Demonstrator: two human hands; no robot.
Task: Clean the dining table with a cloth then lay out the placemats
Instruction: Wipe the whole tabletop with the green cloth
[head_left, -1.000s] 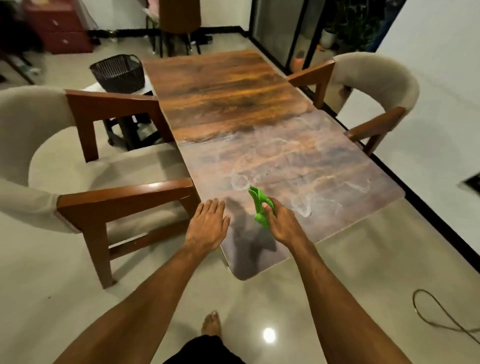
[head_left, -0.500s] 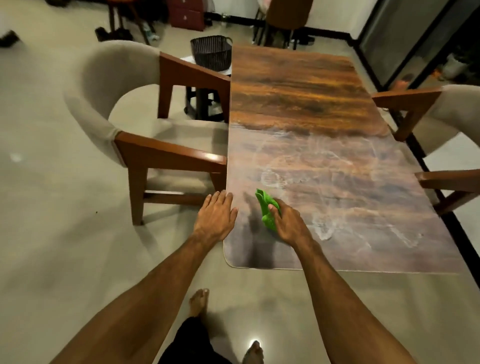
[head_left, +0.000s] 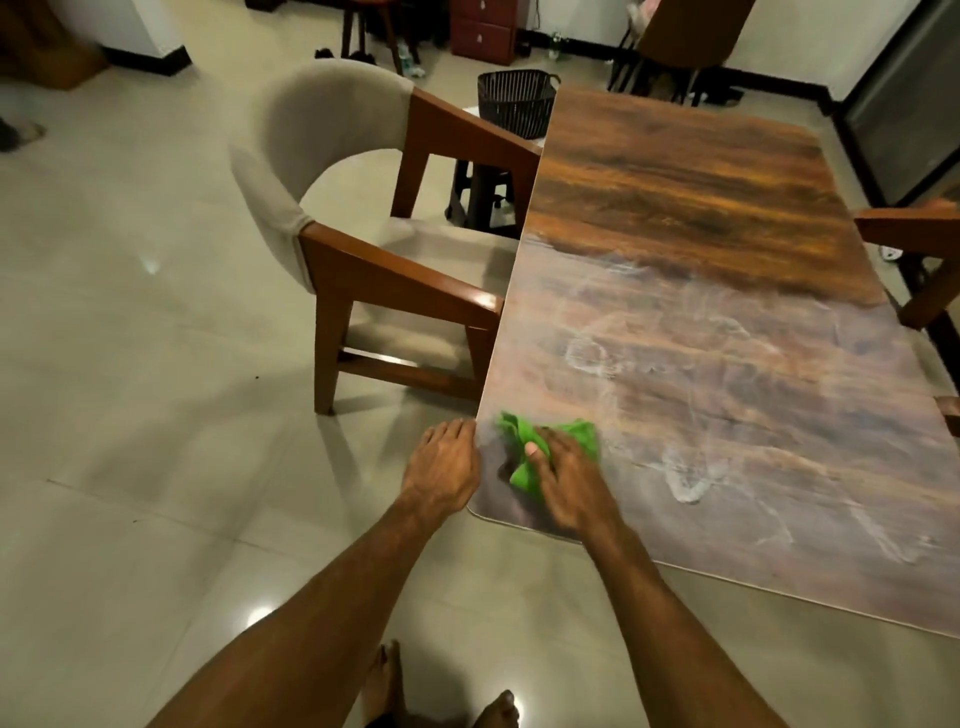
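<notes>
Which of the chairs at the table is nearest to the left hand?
The beige chair on the table's left side, just beyond the left hand. The others stand at the right edge and far end.

An armchair (head_left: 363, 249) stands on the tiled floor (head_left: 130, 415); farther off, a black basket (head_left: 514, 101) (on a stool) and a red cabinet (head_left: 483, 26).

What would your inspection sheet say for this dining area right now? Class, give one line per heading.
Surface: dining table, near half smeared with whitish streaks, far half dark.
Job's things: green cloth at the near left corner; placemats, nothing seen.
Clutter: nothing seen on the table.
Grippers: right hand pressing the cloth; left hand at the table's edge.
Cables: nothing seen.
Surroundings: armchair at left, black basket behind it, tiled floor.
</notes>
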